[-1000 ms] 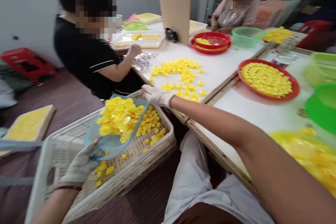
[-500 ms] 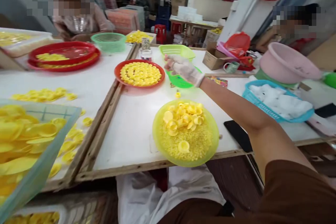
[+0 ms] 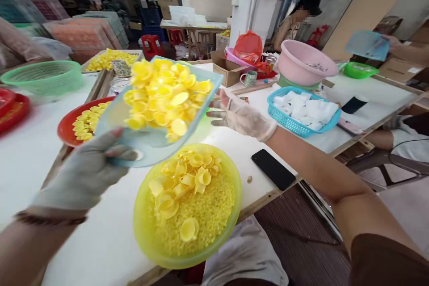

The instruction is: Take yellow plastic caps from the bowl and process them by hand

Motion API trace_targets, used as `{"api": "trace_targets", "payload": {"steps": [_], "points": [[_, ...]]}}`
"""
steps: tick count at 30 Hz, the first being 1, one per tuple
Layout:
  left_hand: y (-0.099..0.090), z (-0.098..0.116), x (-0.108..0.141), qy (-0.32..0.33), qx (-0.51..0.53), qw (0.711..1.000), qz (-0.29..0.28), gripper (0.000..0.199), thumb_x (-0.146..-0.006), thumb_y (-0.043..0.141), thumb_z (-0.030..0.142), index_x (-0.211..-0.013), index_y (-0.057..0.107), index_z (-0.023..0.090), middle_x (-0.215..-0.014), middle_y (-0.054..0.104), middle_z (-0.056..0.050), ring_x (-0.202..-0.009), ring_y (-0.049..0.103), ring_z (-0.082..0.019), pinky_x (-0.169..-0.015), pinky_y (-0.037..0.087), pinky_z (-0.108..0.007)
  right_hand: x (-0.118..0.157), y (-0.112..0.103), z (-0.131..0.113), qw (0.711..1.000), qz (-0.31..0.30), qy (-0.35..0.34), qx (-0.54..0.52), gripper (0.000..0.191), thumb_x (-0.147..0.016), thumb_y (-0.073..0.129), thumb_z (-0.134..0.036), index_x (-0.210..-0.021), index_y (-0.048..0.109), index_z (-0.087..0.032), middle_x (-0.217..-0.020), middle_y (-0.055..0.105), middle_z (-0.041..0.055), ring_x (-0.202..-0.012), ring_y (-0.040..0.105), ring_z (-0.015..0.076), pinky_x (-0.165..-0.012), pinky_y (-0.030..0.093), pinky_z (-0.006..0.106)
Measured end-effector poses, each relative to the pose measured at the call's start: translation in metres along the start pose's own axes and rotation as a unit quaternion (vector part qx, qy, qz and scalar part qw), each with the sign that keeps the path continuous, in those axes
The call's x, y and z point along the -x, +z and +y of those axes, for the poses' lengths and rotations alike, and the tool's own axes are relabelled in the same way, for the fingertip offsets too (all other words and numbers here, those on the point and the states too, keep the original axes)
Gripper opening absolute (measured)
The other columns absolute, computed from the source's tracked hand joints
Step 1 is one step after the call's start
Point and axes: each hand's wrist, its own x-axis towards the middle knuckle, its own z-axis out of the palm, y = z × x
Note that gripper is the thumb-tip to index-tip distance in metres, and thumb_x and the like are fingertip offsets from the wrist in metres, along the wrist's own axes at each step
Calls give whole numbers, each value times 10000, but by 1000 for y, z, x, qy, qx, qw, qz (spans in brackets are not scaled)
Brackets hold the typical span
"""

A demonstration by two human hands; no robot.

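Observation:
My left hand (image 3: 90, 170), in a pale fingertip-less glove, grips the near left edge of a translucent light-blue tray (image 3: 150, 143). The tray is tilted over the table and heaped with small yellow plastic cup-like pieces (image 3: 164, 94). Beside the tray's right edge, my gloved right hand (image 3: 246, 116) has its fingers stretched out, with nothing seen in it; I cannot tell whether it touches the tray. Below them stands a yellow bowl (image 3: 142, 232) of fine yellow granules (image 3: 214, 205) with several cup pieces on top. The tray partly covers a red plate (image 3: 63, 127) of yellow pieces and a green basket behind it.
A black phone (image 3: 273, 170) lies right of the bowl, near the wooden table edge. Beyond are a blue basket (image 3: 291, 127) of white material, a pink basin (image 3: 301, 60), a mug (image 3: 249, 79) and a cardboard box (image 3: 226, 69). Co-workers sit around; one hand holds a blue container (image 3: 367, 45).
My left hand has come into view, and the blue tray of yellow pieces has moved from the lower left to above the bowl. My right hand has drawn back from the green basket. The view has turned right.

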Motion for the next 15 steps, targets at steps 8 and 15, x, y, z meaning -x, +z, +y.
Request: {"api": "trace_targets", "payload": {"steps": [8,15], "points": [[135,-110,-17,-109,108,985,-84,138,-966,508,37,-877,578,116,-760,645,-35,-650,652,-98,-653,606,-210,-10,-118,21,983,176,-33,31,468,-788,716,-288,-1238,585,-264,-1116,749,45,-1045,700,256,-901,607,457],[195,-180,-7,-236,97,957,-137,39,-947,564,111,-926,591,132,-964,680,-83,-832,689,-134,-872,606,-293,-12,-220,52,974,133,82,162,481,-730,689,-318,-1204,651,-246,-1127,757,99,-1096,706,302,-963,584,452]]}}
